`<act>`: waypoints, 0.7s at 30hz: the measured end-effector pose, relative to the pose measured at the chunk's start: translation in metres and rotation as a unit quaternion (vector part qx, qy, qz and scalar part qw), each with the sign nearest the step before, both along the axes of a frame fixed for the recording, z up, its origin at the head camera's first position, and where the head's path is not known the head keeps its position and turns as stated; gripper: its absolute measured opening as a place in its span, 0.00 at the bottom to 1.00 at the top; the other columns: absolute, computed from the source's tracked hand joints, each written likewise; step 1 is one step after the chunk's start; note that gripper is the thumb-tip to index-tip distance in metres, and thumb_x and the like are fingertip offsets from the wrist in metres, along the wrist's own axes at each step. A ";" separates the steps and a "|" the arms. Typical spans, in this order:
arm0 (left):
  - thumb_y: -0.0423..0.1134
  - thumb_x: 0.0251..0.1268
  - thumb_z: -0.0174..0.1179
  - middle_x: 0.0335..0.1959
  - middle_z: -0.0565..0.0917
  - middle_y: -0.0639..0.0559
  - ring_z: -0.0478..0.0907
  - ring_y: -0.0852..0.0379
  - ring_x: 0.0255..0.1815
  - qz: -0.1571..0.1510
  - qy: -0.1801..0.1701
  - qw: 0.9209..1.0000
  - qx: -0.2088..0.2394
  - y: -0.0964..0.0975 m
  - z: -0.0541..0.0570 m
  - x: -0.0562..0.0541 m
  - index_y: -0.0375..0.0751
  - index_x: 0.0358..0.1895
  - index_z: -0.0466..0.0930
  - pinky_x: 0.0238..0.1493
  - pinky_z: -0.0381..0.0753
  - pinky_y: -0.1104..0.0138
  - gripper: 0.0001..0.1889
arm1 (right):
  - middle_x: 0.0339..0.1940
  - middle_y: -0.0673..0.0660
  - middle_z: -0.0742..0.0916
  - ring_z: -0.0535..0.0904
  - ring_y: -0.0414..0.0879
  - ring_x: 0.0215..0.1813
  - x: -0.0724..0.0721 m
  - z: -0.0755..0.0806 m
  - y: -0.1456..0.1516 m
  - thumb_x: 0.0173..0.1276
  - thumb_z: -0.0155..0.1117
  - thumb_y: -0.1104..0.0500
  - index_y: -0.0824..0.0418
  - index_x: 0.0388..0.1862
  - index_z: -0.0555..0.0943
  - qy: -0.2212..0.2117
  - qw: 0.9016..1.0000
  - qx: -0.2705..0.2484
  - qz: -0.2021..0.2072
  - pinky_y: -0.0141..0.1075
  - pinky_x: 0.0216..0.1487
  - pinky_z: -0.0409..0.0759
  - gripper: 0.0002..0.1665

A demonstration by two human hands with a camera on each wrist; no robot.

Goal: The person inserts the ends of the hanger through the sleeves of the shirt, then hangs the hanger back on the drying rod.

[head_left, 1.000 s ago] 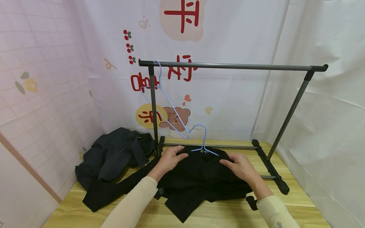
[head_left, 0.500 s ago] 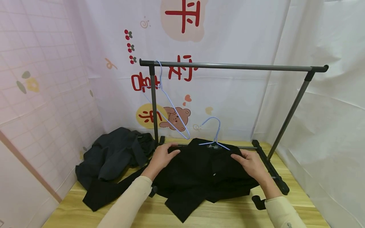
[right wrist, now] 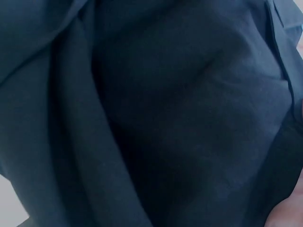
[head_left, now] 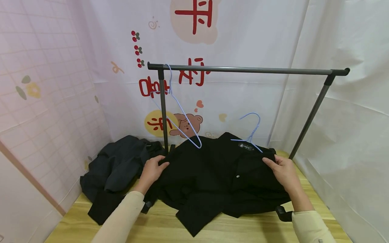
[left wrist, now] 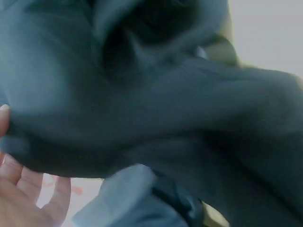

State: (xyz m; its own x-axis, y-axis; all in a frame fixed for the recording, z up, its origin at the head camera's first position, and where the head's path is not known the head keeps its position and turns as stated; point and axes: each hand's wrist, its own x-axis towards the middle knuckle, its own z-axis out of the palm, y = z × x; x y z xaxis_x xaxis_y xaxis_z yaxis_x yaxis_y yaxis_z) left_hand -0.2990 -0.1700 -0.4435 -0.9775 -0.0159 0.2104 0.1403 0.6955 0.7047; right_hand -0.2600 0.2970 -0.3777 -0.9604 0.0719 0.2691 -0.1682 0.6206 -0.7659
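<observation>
Two-handed, pinches a black shirt [head_left: 209,168] between fingers of left hand [head_left: 153,170] and right hand [head_left: 284,171], with blue hanger [head_left: 252,134] in its neck, by collar label [head_left: 246,147] too small to read.

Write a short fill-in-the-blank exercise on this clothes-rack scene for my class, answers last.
The left hand and right hand hold a collared cloth shirt, coloured ____.
In the head view, a bare pale-blue wire hanger hangs near the ____ end of the dark grey metal bar.
Including the hooked pale-blue wire hanger at the shirt's neck, visible hangers total ____.
The crumpled dark grey cloth garment lies farther from the ____ hand.
Missing words: black; left; two; right.
</observation>
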 end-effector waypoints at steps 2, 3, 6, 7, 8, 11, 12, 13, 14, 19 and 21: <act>0.40 0.70 0.63 0.52 0.84 0.40 0.82 0.44 0.47 0.000 -0.007 1.000 -0.012 -0.009 -0.004 0.002 0.36 0.56 0.82 0.50 0.78 0.49 0.16 | 0.22 0.51 0.86 0.79 0.41 0.25 0.000 0.001 0.002 0.73 0.61 0.42 0.67 0.32 0.84 0.000 1.000 -0.018 -0.016 0.34 0.28 0.76 0.28; 0.39 0.70 0.62 0.45 0.85 0.40 0.82 0.46 0.40 -0.002 -0.019 1.000 -0.013 -0.014 -0.005 0.003 0.35 0.54 0.82 0.46 0.79 0.51 0.15 | 0.21 0.51 0.86 0.79 0.41 0.25 0.001 0.002 0.003 0.73 0.61 0.42 0.68 0.33 0.84 0.002 0.999 -0.024 -0.028 0.34 0.27 0.77 0.28; 0.37 0.70 0.62 0.28 0.82 0.42 0.79 0.51 0.26 -0.017 -0.062 0.997 -0.033 -0.026 -0.010 0.008 0.33 0.54 0.81 0.31 0.78 0.56 0.15 | 0.21 0.48 0.85 0.77 0.39 0.25 0.003 0.005 0.004 0.72 0.62 0.40 0.68 0.33 0.84 0.008 0.997 -0.031 -0.073 0.33 0.27 0.75 0.29; 0.37 0.70 0.62 0.24 0.80 0.44 0.77 0.53 0.23 -0.024 -0.075 0.996 -0.051 -0.029 -0.011 0.009 0.32 0.54 0.81 0.29 0.76 0.57 0.15 | 0.20 0.47 0.84 0.77 0.39 0.26 0.003 0.006 0.004 0.71 0.62 0.40 0.68 0.32 0.84 0.010 0.995 -0.035 -0.090 0.33 0.27 0.75 0.30; 0.36 0.70 0.62 0.22 0.79 0.45 0.76 0.54 0.22 -0.029 -0.092 0.993 -0.068 -0.032 -0.011 0.010 0.31 0.55 0.81 0.27 0.75 0.58 0.15 | 0.20 0.47 0.83 0.76 0.39 0.26 0.003 0.007 0.004 0.70 0.63 0.40 0.68 0.31 0.84 0.009 0.994 -0.039 -0.105 0.33 0.27 0.74 0.30; 0.36 0.69 0.62 0.33 0.84 0.42 0.81 0.50 0.31 -0.023 -0.112 0.983 -0.144 -0.040 -0.009 0.013 0.30 0.56 0.81 0.31 0.78 0.56 0.17 | 0.18 0.46 0.82 0.75 0.39 0.25 0.003 0.010 0.003 0.70 0.64 0.40 0.68 0.30 0.83 -0.003 0.989 -0.072 -0.131 0.34 0.25 0.74 0.30; 0.37 0.68 0.63 0.38 0.85 0.40 0.82 0.48 0.34 -0.010 -0.108 0.980 -0.164 -0.043 -0.007 0.013 0.31 0.56 0.81 0.33 0.79 0.54 0.17 | 0.17 0.46 0.81 0.75 0.40 0.24 0.003 0.010 0.003 0.70 0.64 0.41 0.68 0.30 0.83 -0.004 0.987 -0.086 -0.137 0.34 0.24 0.74 0.29; 0.37 0.68 0.62 0.42 0.85 0.39 0.82 0.45 0.36 0.007 -0.102 0.979 -0.177 -0.045 -0.004 0.013 0.32 0.55 0.82 0.35 0.79 0.52 0.16 | 0.16 0.46 0.81 0.76 0.40 0.23 0.002 0.010 0.003 0.70 0.65 0.42 0.69 0.30 0.83 -0.004 0.985 -0.098 -0.143 0.34 0.24 0.75 0.28; 0.37 0.69 0.61 0.45 0.84 0.37 0.82 0.42 0.37 0.027 -0.091 0.979 -0.181 -0.047 0.000 0.012 0.33 0.54 0.83 0.36 0.79 0.49 0.15 | 0.16 0.45 0.81 0.76 0.39 0.22 0.002 0.010 0.003 0.70 0.65 0.43 0.68 0.30 0.84 -0.003 0.983 -0.107 -0.148 0.33 0.24 0.75 0.27; 0.37 0.72 0.57 0.43 0.84 0.36 0.80 0.36 0.38 0.133 0.031 0.983 -0.118 -0.056 0.021 0.003 0.35 0.48 0.85 0.41 0.77 0.43 0.12 | 0.15 0.42 0.81 0.76 0.38 0.21 -0.002 0.009 0.002 0.70 0.66 0.45 0.67 0.32 0.85 0.011 0.975 -0.135 -0.178 0.31 0.23 0.75 0.24; 0.36 0.73 0.55 0.43 0.83 0.36 0.79 0.35 0.41 0.156 0.082 0.982 -0.075 -0.057 0.028 -0.003 0.33 0.48 0.84 0.45 0.75 0.42 0.11 | 0.15 0.41 0.81 0.75 0.38 0.22 -0.003 0.008 0.000 0.70 0.66 0.44 0.68 0.33 0.85 0.021 0.973 -0.130 -0.188 0.30 0.23 0.74 0.25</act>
State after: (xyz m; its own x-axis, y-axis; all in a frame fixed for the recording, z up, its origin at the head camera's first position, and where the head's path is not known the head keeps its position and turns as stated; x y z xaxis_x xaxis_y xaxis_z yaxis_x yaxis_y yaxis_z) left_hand -0.3021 -0.2268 -0.4158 -0.8829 -0.2667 0.3864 0.0061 0.8164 0.5774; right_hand -0.2627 0.2974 -0.3698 -0.8414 0.4879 0.2326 -0.0006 0.4296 -0.9030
